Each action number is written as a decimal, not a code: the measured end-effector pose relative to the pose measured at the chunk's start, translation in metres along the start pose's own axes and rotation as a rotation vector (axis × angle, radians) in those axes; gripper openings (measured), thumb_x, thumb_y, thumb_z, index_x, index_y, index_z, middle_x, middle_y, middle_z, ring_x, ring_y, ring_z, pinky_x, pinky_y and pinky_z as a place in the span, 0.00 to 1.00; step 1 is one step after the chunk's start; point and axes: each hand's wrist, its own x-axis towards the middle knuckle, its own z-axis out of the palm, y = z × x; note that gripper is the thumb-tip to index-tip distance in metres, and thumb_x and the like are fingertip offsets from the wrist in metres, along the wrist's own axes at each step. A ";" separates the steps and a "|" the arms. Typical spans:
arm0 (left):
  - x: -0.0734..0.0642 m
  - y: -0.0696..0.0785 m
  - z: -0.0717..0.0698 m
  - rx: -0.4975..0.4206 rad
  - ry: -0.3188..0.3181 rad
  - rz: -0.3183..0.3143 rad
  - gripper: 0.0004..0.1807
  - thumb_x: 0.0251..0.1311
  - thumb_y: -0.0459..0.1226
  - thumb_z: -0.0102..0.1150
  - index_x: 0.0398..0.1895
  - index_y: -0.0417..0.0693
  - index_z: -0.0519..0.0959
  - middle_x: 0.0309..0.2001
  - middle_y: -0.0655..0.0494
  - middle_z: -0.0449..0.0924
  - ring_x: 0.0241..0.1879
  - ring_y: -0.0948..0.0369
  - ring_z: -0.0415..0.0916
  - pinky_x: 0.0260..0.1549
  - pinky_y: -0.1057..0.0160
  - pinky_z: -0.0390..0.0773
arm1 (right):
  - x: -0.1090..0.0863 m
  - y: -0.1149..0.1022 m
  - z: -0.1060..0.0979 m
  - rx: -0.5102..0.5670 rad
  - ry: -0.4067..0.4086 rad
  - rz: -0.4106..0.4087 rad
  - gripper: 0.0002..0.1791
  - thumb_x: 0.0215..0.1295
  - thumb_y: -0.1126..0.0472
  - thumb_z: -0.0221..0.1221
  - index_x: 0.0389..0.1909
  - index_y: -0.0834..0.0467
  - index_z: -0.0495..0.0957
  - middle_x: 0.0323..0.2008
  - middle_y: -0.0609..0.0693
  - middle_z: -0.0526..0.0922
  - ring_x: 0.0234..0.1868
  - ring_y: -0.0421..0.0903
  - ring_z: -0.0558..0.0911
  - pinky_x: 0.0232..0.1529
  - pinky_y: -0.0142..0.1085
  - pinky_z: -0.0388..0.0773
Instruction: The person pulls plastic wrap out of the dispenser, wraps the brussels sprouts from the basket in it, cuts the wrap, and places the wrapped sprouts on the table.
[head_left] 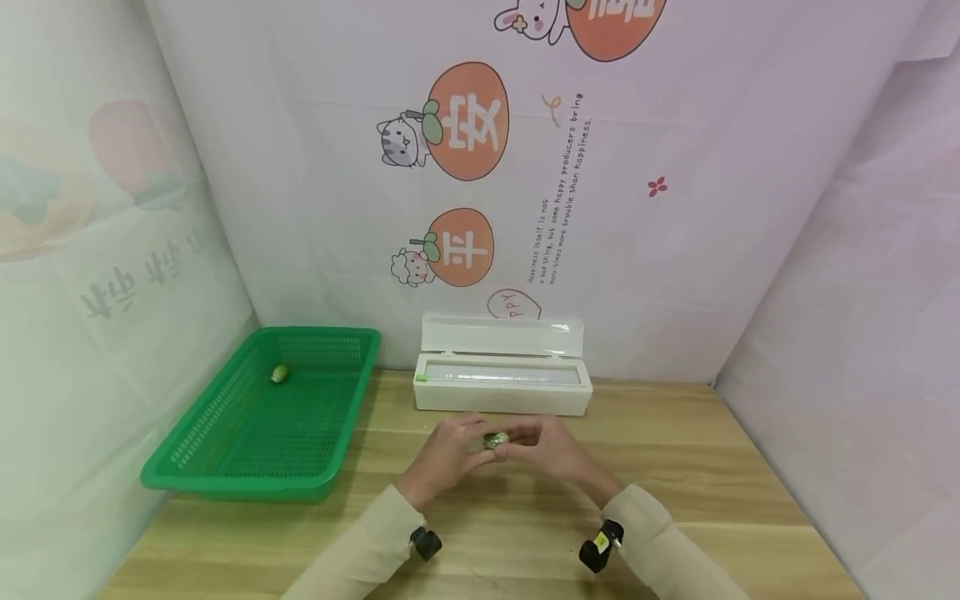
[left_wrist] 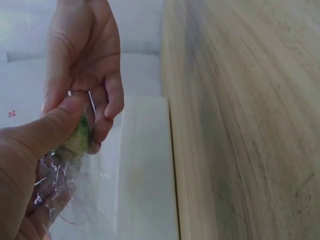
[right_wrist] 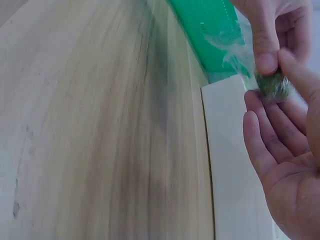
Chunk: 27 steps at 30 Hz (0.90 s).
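Observation:
Both hands meet over the table in the head view, around a small green vegetable [head_left: 496, 440] wrapped in clear plastic film. My left hand [head_left: 453, 450] pinches it with thumb and fingers. Loose film [left_wrist: 92, 195] trails from the left fingers in the left wrist view. From the other side, my right hand [head_left: 551, 446] holds the vegetable between its thumb and curled fingers. Its green side [right_wrist: 274, 90] shows shiny, crinkled film in the right wrist view. Just behind the hands stands a long white box [head_left: 502, 400] with its lid [head_left: 502, 336] raised.
A green plastic basket [head_left: 330, 482] stands at the left, with one small yellow-green piece [head_left: 280, 373] in its far left corner. The wooden table [head_left: 675, 467] is enclosed by printed white cloth [head_left: 637, 275] at the back and both sides.

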 end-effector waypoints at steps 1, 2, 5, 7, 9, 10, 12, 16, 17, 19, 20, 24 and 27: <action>0.000 0.000 0.001 -0.008 -0.005 -0.003 0.21 0.58 0.42 0.78 0.54 0.45 0.88 0.40 0.55 0.89 0.37 0.61 0.86 0.38 0.70 0.85 | 0.000 0.000 0.001 0.006 0.002 0.000 0.21 0.68 0.52 0.71 0.59 0.56 0.85 0.50 0.55 0.91 0.48 0.46 0.90 0.50 0.32 0.88; 0.000 0.000 0.001 -0.015 -0.015 -0.006 0.22 0.57 0.42 0.78 0.55 0.45 0.87 0.40 0.55 0.89 0.37 0.61 0.85 0.38 0.70 0.85 | -0.001 0.000 0.001 0.006 0.009 0.005 0.21 0.68 0.52 0.71 0.58 0.56 0.86 0.50 0.55 0.91 0.47 0.45 0.90 0.49 0.32 0.88; 0.000 -0.003 0.000 -0.081 -0.082 -0.047 0.24 0.58 0.42 0.78 0.58 0.45 0.86 0.45 0.54 0.89 0.43 0.60 0.86 0.46 0.67 0.87 | -0.002 0.002 -0.001 -0.010 0.009 0.014 0.20 0.68 0.52 0.71 0.57 0.56 0.86 0.49 0.55 0.91 0.46 0.45 0.90 0.49 0.32 0.88; -0.002 -0.007 -0.003 -0.135 -0.145 -0.116 0.26 0.60 0.45 0.77 0.60 0.45 0.85 0.49 0.54 0.89 0.47 0.59 0.86 0.50 0.64 0.87 | -0.003 0.003 -0.003 -0.029 -0.001 0.008 0.19 0.68 0.52 0.71 0.55 0.56 0.86 0.48 0.54 0.91 0.45 0.44 0.90 0.48 0.32 0.88; -0.003 -0.012 -0.007 -0.202 -0.213 -0.206 0.27 0.63 0.49 0.75 0.60 0.46 0.84 0.52 0.55 0.88 0.52 0.59 0.85 0.55 0.60 0.86 | -0.004 0.003 -0.007 -0.052 -0.023 -0.005 0.19 0.68 0.52 0.71 0.55 0.56 0.87 0.47 0.54 0.92 0.44 0.44 0.90 0.48 0.33 0.88; -0.004 -0.015 -0.008 -0.236 -0.246 -0.254 0.27 0.63 0.51 0.74 0.60 0.47 0.84 0.53 0.56 0.87 0.53 0.60 0.84 0.56 0.59 0.86 | -0.004 0.003 -0.009 -0.064 -0.034 -0.011 0.18 0.68 0.52 0.71 0.55 0.56 0.87 0.46 0.53 0.92 0.44 0.43 0.90 0.48 0.33 0.88; -0.003 -0.021 -0.010 -0.317 -0.307 -0.320 0.27 0.64 0.55 0.72 0.59 0.49 0.85 0.53 0.58 0.88 0.54 0.61 0.83 0.56 0.58 0.85 | -0.005 0.004 -0.014 -0.090 -0.053 -0.022 0.18 0.68 0.52 0.71 0.55 0.55 0.87 0.45 0.51 0.92 0.44 0.42 0.90 0.48 0.33 0.88; -0.001 -0.031 -0.006 -0.479 -0.412 -0.357 0.22 0.66 0.55 0.70 0.55 0.53 0.88 0.49 0.64 0.89 0.49 0.68 0.84 0.52 0.64 0.85 | -0.006 0.004 -0.020 -0.105 -0.091 -0.025 0.18 0.68 0.51 0.71 0.54 0.53 0.87 0.45 0.49 0.92 0.43 0.42 0.90 0.47 0.34 0.88; -0.001 -0.033 -0.004 -0.506 -0.430 -0.350 0.19 0.67 0.54 0.70 0.52 0.53 0.89 0.47 0.64 0.90 0.47 0.69 0.84 0.51 0.66 0.85 | -0.006 0.004 -0.021 -0.102 -0.101 -0.024 0.18 0.68 0.51 0.71 0.55 0.54 0.87 0.45 0.49 0.92 0.43 0.43 0.90 0.47 0.34 0.89; -0.002 -0.036 -0.001 -0.549 -0.459 -0.355 0.15 0.68 0.51 0.70 0.49 0.53 0.90 0.43 0.65 0.90 0.42 0.70 0.85 0.46 0.68 0.85 | -0.006 0.003 -0.023 -0.091 -0.123 -0.018 0.18 0.67 0.51 0.72 0.54 0.54 0.87 0.45 0.48 0.92 0.43 0.43 0.90 0.47 0.35 0.89; -0.003 -0.036 0.000 -0.563 -0.469 -0.360 0.13 0.68 0.50 0.70 0.47 0.54 0.90 0.41 0.66 0.90 0.40 0.70 0.85 0.44 0.69 0.85 | -0.006 0.003 -0.023 -0.086 -0.132 -0.018 0.18 0.67 0.51 0.72 0.54 0.54 0.87 0.45 0.48 0.92 0.43 0.43 0.90 0.46 0.35 0.89; -0.005 -0.035 0.002 -0.614 -0.482 -0.383 0.07 0.68 0.46 0.70 0.40 0.55 0.92 0.36 0.65 0.91 0.34 0.68 0.83 0.37 0.69 0.84 | -0.007 0.002 -0.023 -0.073 -0.160 -0.034 0.18 0.67 0.53 0.72 0.54 0.54 0.87 0.45 0.49 0.93 0.44 0.43 0.91 0.48 0.34 0.88; -0.005 -0.033 0.003 -0.647 -0.466 -0.395 0.05 0.68 0.44 0.71 0.36 0.56 0.92 0.35 0.65 0.91 0.32 0.69 0.82 0.34 0.70 0.82 | -0.007 0.001 -0.024 -0.066 -0.174 -0.053 0.17 0.68 0.54 0.71 0.54 0.55 0.87 0.46 0.50 0.93 0.45 0.42 0.91 0.49 0.34 0.88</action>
